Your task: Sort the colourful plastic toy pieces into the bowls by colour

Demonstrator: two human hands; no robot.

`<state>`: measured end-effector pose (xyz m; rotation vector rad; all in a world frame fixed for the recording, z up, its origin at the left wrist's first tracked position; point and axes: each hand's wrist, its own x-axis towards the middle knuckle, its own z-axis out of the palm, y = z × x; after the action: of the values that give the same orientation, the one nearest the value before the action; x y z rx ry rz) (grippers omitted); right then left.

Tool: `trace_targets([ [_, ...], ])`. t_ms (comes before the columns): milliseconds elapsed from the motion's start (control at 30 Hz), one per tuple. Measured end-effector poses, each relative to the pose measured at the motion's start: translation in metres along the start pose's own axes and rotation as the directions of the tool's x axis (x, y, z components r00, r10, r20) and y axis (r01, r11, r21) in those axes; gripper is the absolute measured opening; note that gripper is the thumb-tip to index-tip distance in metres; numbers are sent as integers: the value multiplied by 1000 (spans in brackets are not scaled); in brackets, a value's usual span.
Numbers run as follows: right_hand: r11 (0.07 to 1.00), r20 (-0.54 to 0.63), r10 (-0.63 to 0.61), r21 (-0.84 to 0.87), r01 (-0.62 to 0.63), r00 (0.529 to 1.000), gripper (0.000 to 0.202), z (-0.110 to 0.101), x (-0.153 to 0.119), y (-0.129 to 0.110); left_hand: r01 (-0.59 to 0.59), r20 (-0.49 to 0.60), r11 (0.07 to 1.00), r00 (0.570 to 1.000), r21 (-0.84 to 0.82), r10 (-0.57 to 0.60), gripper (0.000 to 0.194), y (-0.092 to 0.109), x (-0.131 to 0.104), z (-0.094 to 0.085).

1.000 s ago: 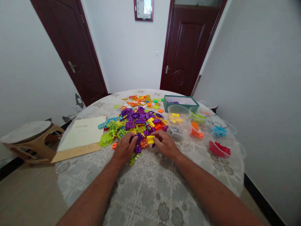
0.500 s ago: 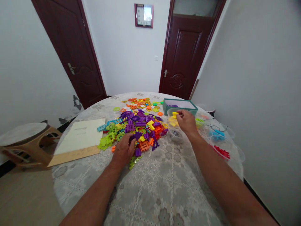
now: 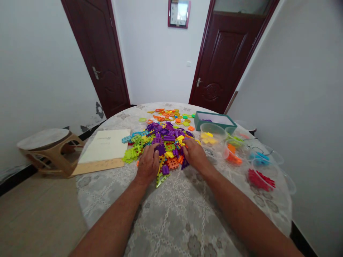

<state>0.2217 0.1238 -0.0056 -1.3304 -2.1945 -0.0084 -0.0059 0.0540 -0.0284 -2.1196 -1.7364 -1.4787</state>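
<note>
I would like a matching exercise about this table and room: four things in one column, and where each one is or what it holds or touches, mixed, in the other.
Column 1
1. Right hand
2. Red pieces
3. Green box
4. Clock

Column 2
a. on the wall
b. holds purple pieces
c. at yellow pieces
d. in a clear tub

Pairs: 1-c, 2-d, 3-b, 4-a

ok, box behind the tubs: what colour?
The box is green outside, whitish inside; clearest in the head view.
</note>
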Motion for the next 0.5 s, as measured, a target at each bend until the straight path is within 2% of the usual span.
trace_targets([
  [100,991,85,97,-99,-89,992,26,19,-3,-15,34,-18,999,999,-2,-34,35,-2,0,0],
  [200,986,95,128,-120,-116,987,31,26,-5,-17,42,-29,999,999,0,-42,35,-2,1,0],
  [367,995,55,96,-25,-95,994,32,28,-15,-13,4,-43,1000,999,28,-3,34,-1,1,0],
  [500,993,-35,47,108,-43,998,30,28,-20,-9,-29,-15,999,999,32,30,36,-1,0,2],
])
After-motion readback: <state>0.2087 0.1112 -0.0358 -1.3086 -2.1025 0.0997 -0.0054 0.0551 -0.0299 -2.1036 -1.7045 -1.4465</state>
